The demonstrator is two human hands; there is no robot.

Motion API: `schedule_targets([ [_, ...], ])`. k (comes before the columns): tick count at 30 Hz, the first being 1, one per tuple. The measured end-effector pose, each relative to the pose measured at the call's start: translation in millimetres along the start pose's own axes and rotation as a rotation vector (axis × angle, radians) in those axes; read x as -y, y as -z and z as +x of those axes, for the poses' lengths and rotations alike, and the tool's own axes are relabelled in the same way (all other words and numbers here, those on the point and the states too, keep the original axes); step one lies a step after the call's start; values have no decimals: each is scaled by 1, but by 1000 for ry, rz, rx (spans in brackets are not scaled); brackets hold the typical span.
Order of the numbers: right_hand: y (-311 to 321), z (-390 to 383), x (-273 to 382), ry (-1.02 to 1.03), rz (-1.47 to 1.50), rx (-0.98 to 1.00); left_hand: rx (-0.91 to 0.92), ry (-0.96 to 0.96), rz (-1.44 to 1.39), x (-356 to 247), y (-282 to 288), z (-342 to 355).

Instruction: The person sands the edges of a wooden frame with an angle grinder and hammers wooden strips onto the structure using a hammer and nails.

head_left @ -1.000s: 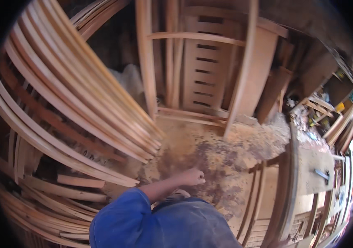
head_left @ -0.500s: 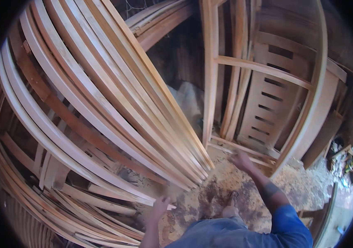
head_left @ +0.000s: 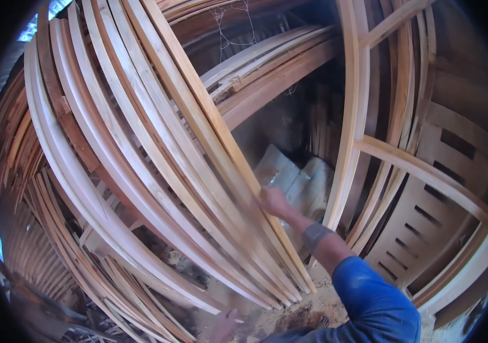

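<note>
Several long pale wooden planks [head_left: 135, 114] lean side by side in a row from the upper left down to the floor. My right hand [head_left: 272, 199] reaches out from a blue sleeve, a grey band round the forearm, and grips the edge of the yellowish plank [head_left: 221, 137] at the row's right end. My left hand [head_left: 225, 320] is low at the bottom, blurred by motion, near the lower end of a white plank [head_left: 158, 274]; whether it holds anything cannot be made out.
A wooden frame [head_left: 347, 177] stands at the right, with a slotted panel [head_left: 427, 246] behind it. More strips lie in stacks, across the back [head_left: 278, 74] and at the lower left [head_left: 66, 240]. Pale sheets [head_left: 290, 177] sit in the dark gap, and sawdust covers the floor [head_left: 324, 297].
The view has swung up and toward the plank row, so the frame sits farther right. My right hand has risen from near the floor onto the rightmost plank; my left hand stays low.
</note>
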State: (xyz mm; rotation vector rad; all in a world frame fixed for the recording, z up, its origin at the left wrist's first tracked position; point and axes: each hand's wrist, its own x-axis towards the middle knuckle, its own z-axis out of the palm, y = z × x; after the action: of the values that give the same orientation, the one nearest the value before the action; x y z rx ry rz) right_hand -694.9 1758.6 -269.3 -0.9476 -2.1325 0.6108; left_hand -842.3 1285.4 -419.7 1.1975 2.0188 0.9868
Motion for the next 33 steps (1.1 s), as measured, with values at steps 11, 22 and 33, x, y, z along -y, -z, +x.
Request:
schedule_targets([
  [11,72,-95,-9,-23,50,-152,-82,-307,-386,-232,-59,193],
  [22,109,-219,51,-300,12,-784,560,-782,-534,-211,-211,292],
  [33,121,-361,181,-341,-560,-1393,1231,-860,-930,-309,-205,83],
])
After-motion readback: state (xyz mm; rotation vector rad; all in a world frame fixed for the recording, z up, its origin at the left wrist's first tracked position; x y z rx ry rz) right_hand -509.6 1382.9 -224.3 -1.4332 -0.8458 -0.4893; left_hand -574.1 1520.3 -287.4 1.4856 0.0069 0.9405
